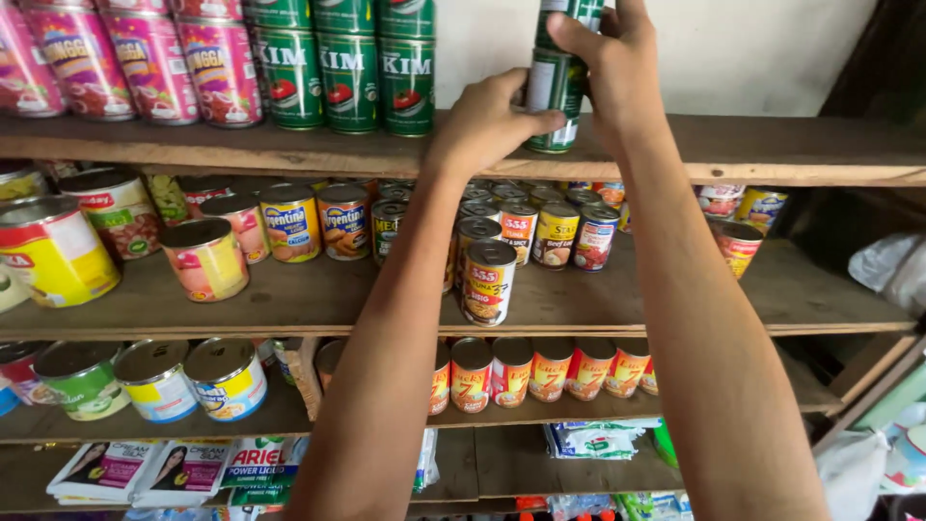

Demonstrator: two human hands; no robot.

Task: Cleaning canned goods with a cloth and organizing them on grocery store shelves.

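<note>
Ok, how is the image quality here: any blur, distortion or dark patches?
Head view: soft, even daylight, no harsh glare; wide-lens bowing curves the top shelf toward the edges; the green cans in both hands are sharp, the left hand and right hand too; the right edge and lower shelves fall into shadow.

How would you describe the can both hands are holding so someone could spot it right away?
Start at the top wooden shelf. Right of the stacked green cans, apart from them, stand two more green cans, one atop the other. The lower can, gripped by the left hand and the right hand, is the one.
</note>
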